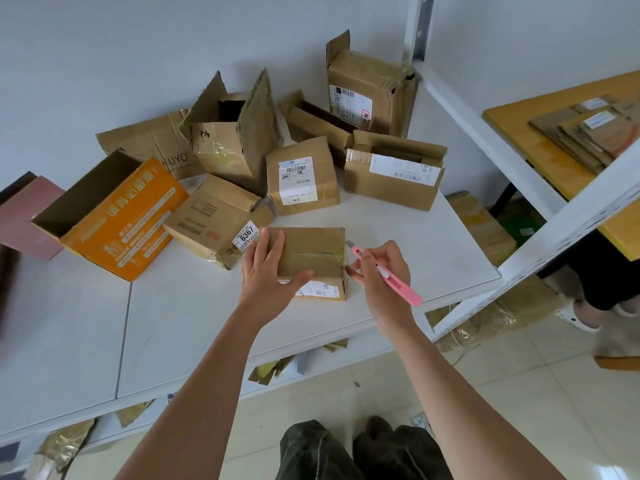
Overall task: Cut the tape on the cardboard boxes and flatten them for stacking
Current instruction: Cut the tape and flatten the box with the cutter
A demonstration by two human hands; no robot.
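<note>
A small box [311, 258] is sitting on the white bench [180, 327], toward its front edge and right of its middle. A strip of tape [320, 253] is running across the box's top to its right edge. The left hand [268, 271] is lying flat over the left part of the box, fingers straight along the top and the thumb reaching across the near side, pressing rather than gripping. The right hand [381, 271] is holding a pink knife [384, 273], fingers curled round its middle. The knife is slanting from the lower right up to the left, and its short blade is sitting just beside the box's top right corner; whether it is touching the cardboard I cannot tell.

Behind the box, more boxes are crowding the bench's back half. An orange box [121, 223] is lying open at the left side. Next to it a box with a 6367 label [214, 223] is resting just beside the left hand. A tall open box [235, 140] is standing near the back edge, and a labelled sealed box [301, 174] is standing behind the small box. Toward the right back corner, an open box [391, 178] is lying on its side, and a taped box [370, 91] is standing upright behind it.

Flattened cardboard [588, 133] is piled on a yellow table [540, 154] at the right.
</note>
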